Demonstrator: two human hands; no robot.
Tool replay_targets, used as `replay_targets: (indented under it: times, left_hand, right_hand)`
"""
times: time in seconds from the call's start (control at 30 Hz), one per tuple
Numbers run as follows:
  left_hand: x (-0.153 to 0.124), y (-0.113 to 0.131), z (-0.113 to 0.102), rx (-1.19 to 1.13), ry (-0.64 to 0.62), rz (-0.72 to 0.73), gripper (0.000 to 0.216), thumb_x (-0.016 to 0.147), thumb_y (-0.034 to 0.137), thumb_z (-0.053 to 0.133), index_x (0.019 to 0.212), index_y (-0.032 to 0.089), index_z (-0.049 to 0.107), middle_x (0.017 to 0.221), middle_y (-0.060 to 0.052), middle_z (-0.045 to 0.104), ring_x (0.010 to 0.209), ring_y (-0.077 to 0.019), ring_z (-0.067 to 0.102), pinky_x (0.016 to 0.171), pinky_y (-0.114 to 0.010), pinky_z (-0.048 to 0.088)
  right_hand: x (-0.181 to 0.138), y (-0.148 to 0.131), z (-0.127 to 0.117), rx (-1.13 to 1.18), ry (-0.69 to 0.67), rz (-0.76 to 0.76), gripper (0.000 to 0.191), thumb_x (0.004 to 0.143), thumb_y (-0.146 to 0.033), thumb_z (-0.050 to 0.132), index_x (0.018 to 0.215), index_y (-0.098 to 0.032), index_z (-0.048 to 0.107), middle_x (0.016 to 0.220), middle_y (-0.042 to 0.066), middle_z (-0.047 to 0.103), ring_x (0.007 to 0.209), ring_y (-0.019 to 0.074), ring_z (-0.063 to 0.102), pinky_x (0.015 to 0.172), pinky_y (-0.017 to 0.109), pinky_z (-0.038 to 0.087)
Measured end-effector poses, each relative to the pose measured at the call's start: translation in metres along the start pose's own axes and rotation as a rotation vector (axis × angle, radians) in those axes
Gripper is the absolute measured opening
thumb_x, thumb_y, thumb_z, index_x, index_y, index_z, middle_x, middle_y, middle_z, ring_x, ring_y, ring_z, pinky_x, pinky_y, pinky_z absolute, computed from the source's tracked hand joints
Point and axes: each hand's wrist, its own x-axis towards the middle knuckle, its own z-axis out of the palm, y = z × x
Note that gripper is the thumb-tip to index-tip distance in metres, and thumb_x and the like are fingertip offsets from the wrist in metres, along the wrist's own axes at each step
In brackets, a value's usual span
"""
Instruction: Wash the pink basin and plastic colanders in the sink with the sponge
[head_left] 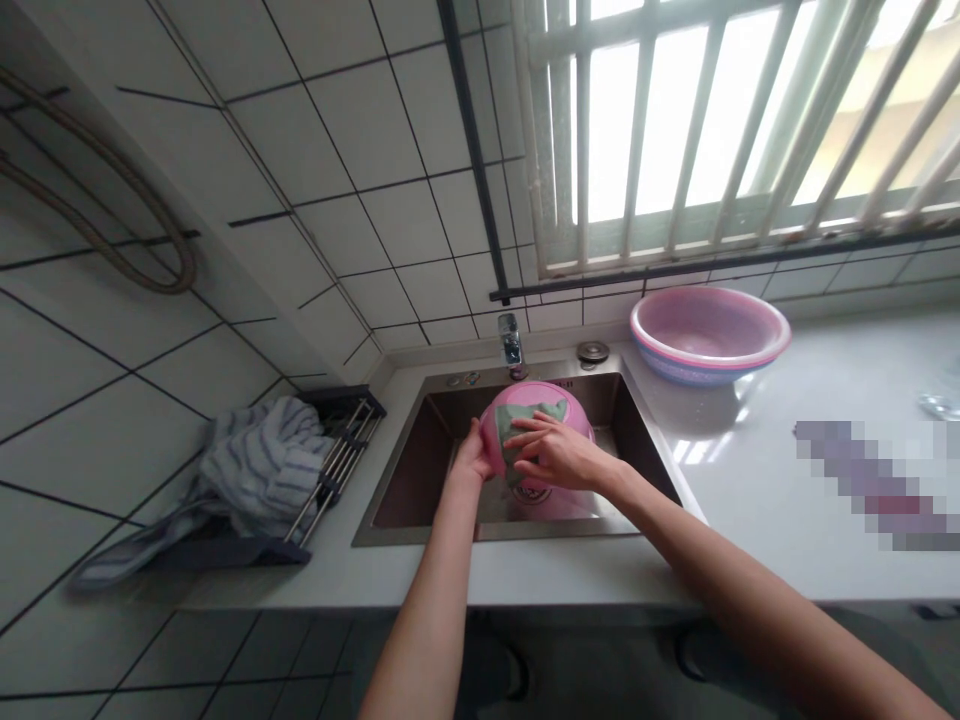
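A pink plastic basin (576, 408) is tilted inside the steel sink (632, 415), its outer bottom facing up towards me. My left hand (472, 455) grips its left edge, with the fingers partly hidden behind it. Over the basin's surface lies a green cloth (510, 425). My right hand (559, 450) rests on that cloth, fingers spread and stretched out, pressing it against the basin. Behind the basin stands a chrome faucet (510, 342); I cannot make out any running water.
Two stacked basins, a pink one (709, 325) inside a blue one (694, 374), stand right of the sink. A drain stopper (592, 351) sits by the faucet. On the left, a striped grey towel (262, 455) lies over a metal rack (337, 465). A barred window (679, 140) is above.
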Motion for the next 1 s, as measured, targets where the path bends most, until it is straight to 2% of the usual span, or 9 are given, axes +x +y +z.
replay_targets:
  times: [0.13, 0.2, 0.3, 0.4, 0.5, 0.63, 0.77, 0.87, 1.0]
  left_hand:
    - [-0.005, -0.004, 0.016, 0.042, 0.16, 0.028, 0.066, 0.105, 0.063, 0.036, 0.13, 0.011, 0.07, 0.099, -0.015, 0.08, 0.09, -0.0293, 0.078, 0.09, -0.045, 0.06]
    - [-0.005, -0.007, 0.023, 0.109, 0.284, 0.129, 0.064, 0.102, 0.064, 0.045, 0.128, 0.013, 0.071, 0.104, -0.015, 0.08, 0.09, -0.0285, 0.077, 0.086, -0.042, 0.06]
    - [-0.004, -0.008, 0.032, 0.281, 0.442, 0.295, 0.058, 0.097, 0.064, 0.059, 0.12, 0.014, 0.075, 0.102, -0.013, 0.079, 0.088, -0.0251, 0.075, 0.081, -0.033, 0.057]
    - [-0.007, -0.005, 0.037, 0.545, 0.438, 0.369, 0.062, 0.093, 0.071, 0.059, 0.096, 0.012, 0.08, 0.087, -0.012, 0.078, 0.081, -0.0241, 0.07, 0.071, -0.029, 0.05]
    - [-0.013, -0.003, 0.041, 0.726, 0.416, 0.447, 0.069, 0.088, 0.078, 0.059, 0.071, 0.014, 0.075, 0.069, -0.008, 0.07, 0.069, -0.0214, 0.061, 0.062, -0.029, 0.039]
    - [-0.017, -0.004, 0.046, 0.71, 0.385, 0.564, 0.073, 0.081, 0.086, 0.058, 0.057, 0.017, 0.061, 0.058, -0.001, 0.054, 0.059, -0.0155, 0.044, 0.057, -0.029, 0.029]
    - [-0.019, -0.004, 0.051, 0.661, 0.364, 0.58, 0.073, 0.078, 0.088, 0.06, 0.054, 0.019, 0.053, 0.056, 0.001, 0.047, 0.058, -0.0137, 0.038, 0.057, -0.03, 0.025]
    - [-0.02, -0.004, 0.056, 0.661, 0.391, 0.584, 0.072, 0.079, 0.086, 0.061, 0.054, 0.019, 0.053, 0.056, 0.001, 0.048, 0.059, -0.0141, 0.039, 0.059, -0.03, 0.026]
    - [-0.019, -0.006, 0.063, 0.671, 0.396, 0.604, 0.072, 0.081, 0.085, 0.059, 0.058, 0.017, 0.06, 0.058, 0.0, 0.053, 0.061, -0.0148, 0.042, 0.059, -0.03, 0.028]
  right_hand:
    - [0.008, -0.003, 0.01, -0.114, 0.019, 0.035, 0.039, 0.107, -0.041, 0.054, 0.14, -0.026, 0.069, 0.156, 0.008, 0.058, 0.156, 0.0305, 0.037, 0.129, 0.056, 0.026]
    - [0.015, 0.003, 0.017, -0.142, 0.028, 0.087, 0.045, 0.108, -0.042, 0.052, 0.148, -0.024, 0.062, 0.161, 0.01, 0.052, 0.158, 0.032, 0.032, 0.129, 0.057, 0.027]
    - [0.027, 0.023, 0.022, -0.149, 0.042, 0.158, 0.046, 0.109, -0.04, 0.049, 0.15, -0.024, 0.06, 0.16, 0.011, 0.052, 0.157, 0.0324, 0.034, 0.128, 0.058, 0.029]
    - [0.031, 0.051, 0.023, -0.085, 0.089, 0.228, 0.047, 0.107, -0.044, 0.053, 0.148, -0.024, 0.063, 0.156, 0.01, 0.057, 0.153, 0.0294, 0.042, 0.129, 0.053, 0.03]
    - [0.02, 0.078, 0.021, 0.036, 0.178, 0.369, 0.05, 0.108, -0.047, 0.046, 0.152, -0.025, 0.059, 0.155, 0.009, 0.058, 0.15, 0.0267, 0.048, 0.129, 0.052, 0.03]
    - [-0.011, 0.104, 0.02, 0.097, 0.313, 0.763, 0.052, 0.11, -0.053, 0.035, 0.14, -0.027, 0.069, 0.142, 0.009, 0.069, 0.147, 0.0356, 0.05, 0.125, 0.064, 0.029]
    - [-0.035, 0.113, 0.022, 0.187, 0.313, 0.936, 0.057, 0.11, -0.052, 0.03, 0.124, -0.023, 0.077, 0.129, 0.014, 0.075, 0.133, 0.0377, 0.063, 0.114, 0.054, 0.045]
    - [-0.036, 0.11, 0.021, 0.271, 0.393, 0.908, 0.055, 0.11, -0.049, 0.029, 0.137, -0.024, 0.07, 0.14, 0.011, 0.07, 0.134, 0.0344, 0.063, 0.114, 0.05, 0.047]
    - [-0.021, 0.091, 0.018, 0.27, 0.54, 0.642, 0.051, 0.109, -0.042, 0.036, 0.149, -0.024, 0.061, 0.153, 0.008, 0.06, 0.144, 0.0248, 0.055, 0.123, 0.045, 0.04]
